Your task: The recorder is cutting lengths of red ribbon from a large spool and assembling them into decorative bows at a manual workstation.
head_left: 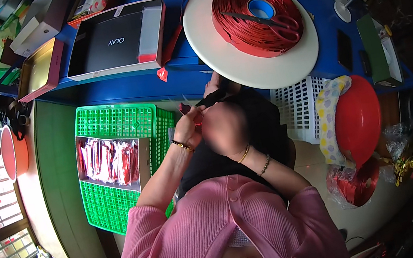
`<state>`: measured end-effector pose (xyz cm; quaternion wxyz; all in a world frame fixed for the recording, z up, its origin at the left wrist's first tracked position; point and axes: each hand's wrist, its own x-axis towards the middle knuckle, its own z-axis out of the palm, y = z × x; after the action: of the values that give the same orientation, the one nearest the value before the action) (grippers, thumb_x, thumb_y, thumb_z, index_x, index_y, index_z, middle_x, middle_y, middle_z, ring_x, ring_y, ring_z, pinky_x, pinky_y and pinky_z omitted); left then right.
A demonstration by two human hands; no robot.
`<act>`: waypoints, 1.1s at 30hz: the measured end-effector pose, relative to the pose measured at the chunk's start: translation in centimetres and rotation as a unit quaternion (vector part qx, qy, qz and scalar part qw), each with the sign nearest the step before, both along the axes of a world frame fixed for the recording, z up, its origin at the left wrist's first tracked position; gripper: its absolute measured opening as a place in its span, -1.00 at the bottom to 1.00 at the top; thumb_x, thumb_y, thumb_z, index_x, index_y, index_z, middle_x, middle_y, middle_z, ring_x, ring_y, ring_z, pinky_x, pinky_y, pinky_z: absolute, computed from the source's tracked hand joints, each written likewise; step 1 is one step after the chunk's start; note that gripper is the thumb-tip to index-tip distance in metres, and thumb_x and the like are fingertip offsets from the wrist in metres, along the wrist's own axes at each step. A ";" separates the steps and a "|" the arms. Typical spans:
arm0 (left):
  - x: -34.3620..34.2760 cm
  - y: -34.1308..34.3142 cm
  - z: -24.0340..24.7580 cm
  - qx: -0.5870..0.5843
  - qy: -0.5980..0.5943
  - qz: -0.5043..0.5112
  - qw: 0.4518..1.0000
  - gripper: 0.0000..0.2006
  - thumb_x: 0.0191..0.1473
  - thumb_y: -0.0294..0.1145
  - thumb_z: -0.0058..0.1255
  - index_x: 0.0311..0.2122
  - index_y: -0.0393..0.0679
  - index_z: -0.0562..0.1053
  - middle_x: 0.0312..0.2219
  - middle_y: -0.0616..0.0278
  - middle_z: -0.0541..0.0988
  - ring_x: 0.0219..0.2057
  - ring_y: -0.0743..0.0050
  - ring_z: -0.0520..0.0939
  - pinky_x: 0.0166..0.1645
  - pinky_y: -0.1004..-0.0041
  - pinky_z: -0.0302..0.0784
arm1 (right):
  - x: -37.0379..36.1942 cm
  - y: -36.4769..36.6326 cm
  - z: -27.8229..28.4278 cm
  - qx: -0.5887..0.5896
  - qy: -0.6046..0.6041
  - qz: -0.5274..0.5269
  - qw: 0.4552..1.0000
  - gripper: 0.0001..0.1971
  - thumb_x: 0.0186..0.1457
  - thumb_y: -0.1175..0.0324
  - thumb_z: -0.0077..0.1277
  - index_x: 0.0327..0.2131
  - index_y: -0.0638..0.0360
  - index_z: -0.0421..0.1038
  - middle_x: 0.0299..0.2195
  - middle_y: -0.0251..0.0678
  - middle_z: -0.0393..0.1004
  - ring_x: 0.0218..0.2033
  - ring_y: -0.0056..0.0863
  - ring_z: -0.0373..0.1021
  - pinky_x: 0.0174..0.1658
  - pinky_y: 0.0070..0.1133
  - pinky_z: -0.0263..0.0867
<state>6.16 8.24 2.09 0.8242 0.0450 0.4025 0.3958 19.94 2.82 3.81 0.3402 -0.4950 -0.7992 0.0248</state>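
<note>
Above my lap, my left hand [186,130] is closed, its fingers pinching a small dark red ribbon piece [184,108]. My right hand [225,130] is close beside it, nearly touching. A blur covers that hand, so its fingers and anything in them cannot be made out. Beyond my hands, a big roll of red ribbon [239,32] with a blue core lies on a round white disc [208,45]. Scissors [285,29] with dark red handles rest on the roll. A strip of red ribbon [170,47] runs off the disc's left side and hangs over the table edge.
Left of me, a box of slim red packets [110,160] sits on green plastic crates [153,122]. Open boxes [116,40] stand on the blue table [122,91]. At right are a white basket [296,107], a red basin [359,118] and a wrapped red roll [357,185].
</note>
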 end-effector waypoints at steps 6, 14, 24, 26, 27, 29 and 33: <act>1.3 -1.3 0.5 -0.039 0.047 -0.015 0.998 -0.74 0.18 -0.29 -0.34 -0.23 -0.22 0.36 -0.31 0.19 0.48 -0.25 0.35 0.49 -0.05 0.34 0.36 | -0.3 0.5 -0.4 -0.013 -0.020 -0.009 1.000 -0.86 -0.10 0.39 0.00 -0.38 0.09 0.46 -0.06 -0.31 0.31 0.11 -0.31 0.12 0.06 -0.22 0.01; 0.2 -0.4 0.8 -0.055 0.043 -0.016 0.997 -0.66 0.21 -0.24 -0.40 -0.17 -0.28 0.37 -0.26 0.12 0.50 -0.20 0.29 0.50 -0.02 0.32 0.35 | -0.6 0.0 -0.7 -0.126 0.187 -0.094 0.970 -0.43 -0.29 0.49 0.18 -0.10 0.21 0.20 -0.25 -0.20 0.37 -0.23 -0.33 0.35 -0.14 -0.40 0.22; -0.9 0.4 0.1 0.031 -0.024 -0.079 0.996 -0.64 0.21 -0.30 -0.44 -0.10 -0.37 0.33 -0.18 0.08 0.47 -0.13 0.26 0.47 0.01 0.28 0.33 | 4.7 -0.4 0.4 -0.577 0.526 0.067 0.621 -0.69 0.00 0.47 0.02 -0.17 0.35 0.23 -0.47 -0.27 0.45 -0.50 -0.65 0.38 -0.42 -0.74 0.29; -0.7 0.7 -0.2 0.027 0.002 -0.088 0.996 -0.63 0.21 -0.29 -0.43 -0.09 -0.37 0.33 -0.17 0.07 0.47 -0.12 0.24 0.46 0.01 0.27 0.33 | 4.8 -0.4 0.1 -0.534 0.468 0.006 0.704 -0.70 0.02 0.40 0.04 -0.20 0.37 0.27 -0.46 -0.27 0.46 -0.46 -0.64 0.39 -0.38 -0.72 0.31; -0.5 0.9 -0.4 0.038 0.018 -0.095 0.995 -0.62 0.21 -0.28 -0.43 -0.09 -0.36 0.33 -0.16 0.07 0.46 -0.10 0.22 0.46 0.02 0.26 0.32 | 4.8 -0.5 -0.1 -0.526 0.486 0.010 0.698 -0.69 0.04 0.34 0.05 -0.22 0.37 0.30 -0.45 -0.28 0.46 -0.43 -0.63 0.40 -0.35 -0.71 0.32; 0.1 1.2 -0.7 0.037 -0.041 -0.141 0.988 -0.61 0.19 -0.23 -0.35 -0.06 -0.35 0.34 -0.14 0.05 0.46 -0.08 0.22 0.45 0.03 0.26 0.32 | 4.4 -0.6 -0.5 -0.558 0.489 0.018 0.670 -0.73 0.06 0.34 0.02 -0.22 0.34 0.31 -0.43 -0.31 0.46 -0.44 -0.65 0.39 -0.35 -0.71 0.32; 0.4 1.1 -1.0 0.064 -0.038 -0.190 0.979 -0.59 0.12 -0.10 -0.16 -0.14 -0.28 0.37 -0.19 0.10 0.48 -0.11 0.32 0.48 -0.04 0.33 0.38 | 3.0 -0.6 -1.7 -0.575 0.541 -0.008 0.613 -0.84 0.04 0.35 0.05 -0.40 0.25 0.38 -0.49 -0.35 0.46 -0.54 -0.71 0.39 -0.46 -0.73 0.34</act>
<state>6.53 9.30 1.06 0.8945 0.1581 0.3286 0.2588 22.95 2.20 2.11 0.3564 -0.4922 -0.2876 0.7403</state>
